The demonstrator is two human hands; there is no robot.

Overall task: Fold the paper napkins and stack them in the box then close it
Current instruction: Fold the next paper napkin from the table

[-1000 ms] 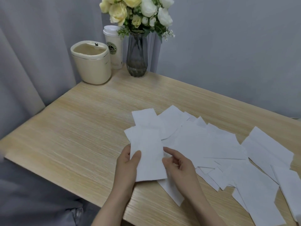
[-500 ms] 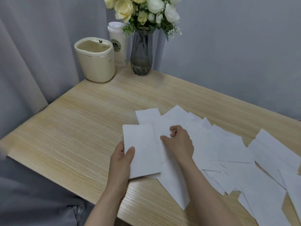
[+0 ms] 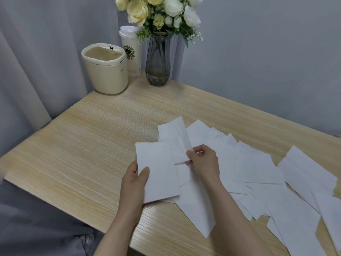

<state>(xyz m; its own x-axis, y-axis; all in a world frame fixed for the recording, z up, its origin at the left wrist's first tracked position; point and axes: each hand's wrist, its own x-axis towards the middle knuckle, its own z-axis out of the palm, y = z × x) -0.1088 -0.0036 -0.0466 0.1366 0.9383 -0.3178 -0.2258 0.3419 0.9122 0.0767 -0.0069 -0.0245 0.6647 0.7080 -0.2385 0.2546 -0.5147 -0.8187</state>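
1. Pinching the near-left edge of a folded napkin [image 3: 156, 170], the left hand [image 3: 134, 183] clamps it thumb on top, left of the napkin spread [image 3: 249, 167].
2. Just beyond, the right hand [image 3: 203, 161] pinches a second napkin [image 3: 175, 139] at its near end.
3. Both look light and limp; edge grips suit them best.

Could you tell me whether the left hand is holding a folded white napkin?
Yes, the left hand grips the folded white paper napkin by its lower left edge.

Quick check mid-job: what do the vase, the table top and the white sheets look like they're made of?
Vase: smoky grey glass by the look, see-through and faceted, glossy.
Table top: pale wood-grain surface, matte; whether solid wood or laminate cannot be told.
White sheets: thin, soft paper, matte; the one the right hand pinches bends limply, and the left hand holds a flat folded one.
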